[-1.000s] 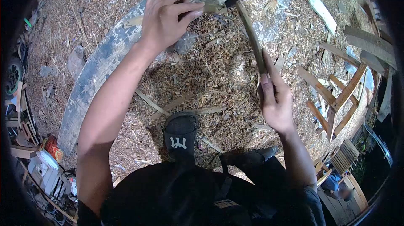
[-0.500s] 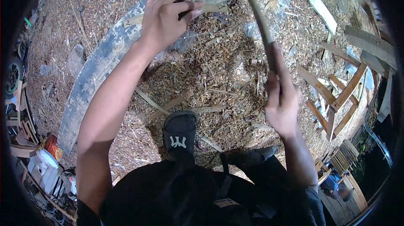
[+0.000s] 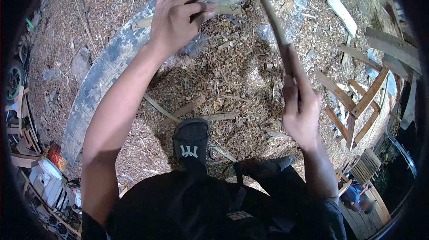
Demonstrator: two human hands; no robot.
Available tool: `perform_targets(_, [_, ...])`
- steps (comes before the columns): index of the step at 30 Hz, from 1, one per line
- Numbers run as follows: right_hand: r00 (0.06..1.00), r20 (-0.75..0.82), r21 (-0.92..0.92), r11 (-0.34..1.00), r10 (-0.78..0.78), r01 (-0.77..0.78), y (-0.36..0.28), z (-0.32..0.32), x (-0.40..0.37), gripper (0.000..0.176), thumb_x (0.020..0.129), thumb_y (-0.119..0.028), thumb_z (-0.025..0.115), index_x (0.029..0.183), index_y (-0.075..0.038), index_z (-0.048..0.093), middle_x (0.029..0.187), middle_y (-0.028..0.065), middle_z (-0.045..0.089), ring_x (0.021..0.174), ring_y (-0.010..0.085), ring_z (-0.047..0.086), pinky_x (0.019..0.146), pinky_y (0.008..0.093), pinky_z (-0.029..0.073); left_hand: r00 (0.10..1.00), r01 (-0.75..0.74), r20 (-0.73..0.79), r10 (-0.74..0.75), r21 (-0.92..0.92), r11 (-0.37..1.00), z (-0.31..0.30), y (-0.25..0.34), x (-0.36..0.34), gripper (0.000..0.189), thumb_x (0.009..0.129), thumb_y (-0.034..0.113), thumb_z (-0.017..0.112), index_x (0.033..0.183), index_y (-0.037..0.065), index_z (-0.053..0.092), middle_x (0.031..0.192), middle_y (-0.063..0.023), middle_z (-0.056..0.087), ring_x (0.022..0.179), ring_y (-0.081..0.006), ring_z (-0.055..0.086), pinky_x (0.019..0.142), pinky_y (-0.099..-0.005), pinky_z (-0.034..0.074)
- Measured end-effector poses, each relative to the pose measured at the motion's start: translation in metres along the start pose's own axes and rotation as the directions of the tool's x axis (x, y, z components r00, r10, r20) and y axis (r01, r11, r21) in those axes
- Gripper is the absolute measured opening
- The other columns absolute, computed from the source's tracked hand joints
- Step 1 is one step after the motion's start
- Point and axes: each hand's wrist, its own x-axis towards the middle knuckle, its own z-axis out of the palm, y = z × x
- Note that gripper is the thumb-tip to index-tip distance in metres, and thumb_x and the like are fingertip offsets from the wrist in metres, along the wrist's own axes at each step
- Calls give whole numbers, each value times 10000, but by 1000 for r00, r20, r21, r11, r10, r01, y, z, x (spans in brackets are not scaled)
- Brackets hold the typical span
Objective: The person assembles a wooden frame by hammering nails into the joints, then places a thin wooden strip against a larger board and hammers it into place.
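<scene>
My right hand [image 3: 303, 110] is wrapped around the wooden handle of a hammer [image 3: 271, 14]. The dark hammer head is raised near the top, to the right of my left hand [image 3: 176, 21]. With fingers bent and thumb and index finger close together, my left hand grips a narrow wooden strip [image 3: 229, 9]. The strip lies along a long, paint-worn wooden plank [image 3: 100, 68], and its middle is hidden beneath the hand. Whether a nail is between the fingertips cannot be made out.
Wood shavings [image 3: 241, 75] cover the ground. A small wooden frame [image 3: 356, 111] stands at right, near stacked boards [image 3: 393, 45]. My sandalled foot [image 3: 191, 139] is below. Another person [image 3: 357, 197] is at lower right. A rock [image 3: 81, 60] lies beyond the plank.
The hammer head has shifted slightly left, and my right hand has moved a little. My left hand and the strip stay nearly in place.
</scene>
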Motion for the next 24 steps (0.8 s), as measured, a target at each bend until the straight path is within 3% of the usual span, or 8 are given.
perform_targets(3, [960, -176, -111, 974, -216, 199, 14, 11, 0, 664, 983, 93, 443, 1615, -94, 356, 1187, 264, 729, 654, 225, 752, 585, 367, 614, 998, 42, 55, -42, 2, 999, -2, 5, 2, 221, 903, 258, 784, 1118, 223, 825, 1063, -18, 654, 1022, -214, 601, 924, -396, 417])
perform_targets(5, [955, -154, -118, 965, -252, 236, 17, 12, 4, 657, 985, 90, 444, 1611, -89, 358, 1278, 272, 686, 726, 262, 775, 638, 379, 633, 989, 85, 117, -86, 18, 996, -2, 3, 3, 219, 907, 259, 782, 1120, 228, 824, 1064, -17, 652, 1017, -211, 599, 925, -396, 417])
perform_targets(7, [989, 116, -152, 986, 88, -70, 4, 3, 3, 594, 1039, 1, 405, 1620, -109, 354, 1501, 175, 567, 959, 276, 774, 887, 437, 618, 1000, -6, 4, 6, -4, 1000, 1, 1, 0, 217, 910, 267, 780, 1119, 233, 825, 1048, -5, 651, 995, -207, 592, 896, -395, 417])
perform_targets(13, [978, -92, -207, 964, -188, 166, 23, 14, -3, 577, 1054, -22, 418, 1618, -131, 372, 1425, 180, 636, 729, 226, 756, 721, 413, 619, 999, 24, 41, -24, 5, 1000, 0, 3, 2, 215, 912, 289, 779, 1113, 234, 828, 1034, 12, 652, 987, -197, 585, 877, -398, 418])
perform_targets(17, [1000, 3, -65, 998, 23, -22, 20, 12, -9, 563, 1063, -45, 411, 1619, -123, 368, 1437, 196, 621, 828, 252, 781, 763, 385, 618, 1000, -21, -15, 21, -9, 1000, 2, -1, 2, 223, 904, 279, 787, 1120, 242, 828, 1042, 17, 657, 992, -198, 584, 886, -396, 423])
perform_targets(18, [967, -148, -140, 972, -207, 187, 25, 21, -8, 616, 1017, 40, 430, 1614, -94, 356, 1260, 280, 695, 683, 239, 750, 651, 392, 641, 1000, -10, 6, 10, -12, 1000, 2, -1, 2, 226, 898, 274, 793, 1118, 240, 828, 1045, 20, 660, 994, -200, 585, 892, -395, 426])
perform_targets(22, [958, -143, -117, 966, -247, 231, 40, 32, -7, 603, 1025, 25, 438, 1611, -99, 368, 1279, 272, 691, 664, 222, 741, 594, 361, 626, 997, -53, -59, 53, -6, 999, 6, -4, 1, 234, 879, 258, 808, 1111, 239, 829, 1064, 28, 670, 1002, -205, 591, 903, -398, 431])
perform_targets(24, [999, 27, -69, 997, -35, 37, 36, 24, -9, 591, 1025, 15, 458, 1604, -70, 373, 1299, 270, 684, 683, 232, 749, 590, 364, 608, 998, -49, -41, 49, 3, 999, 5, -4, 1, 227, 882, 255, 805, 1106, 231, 830, 1065, 25, 675, 1000, -206, 593, 899, -401, 433])
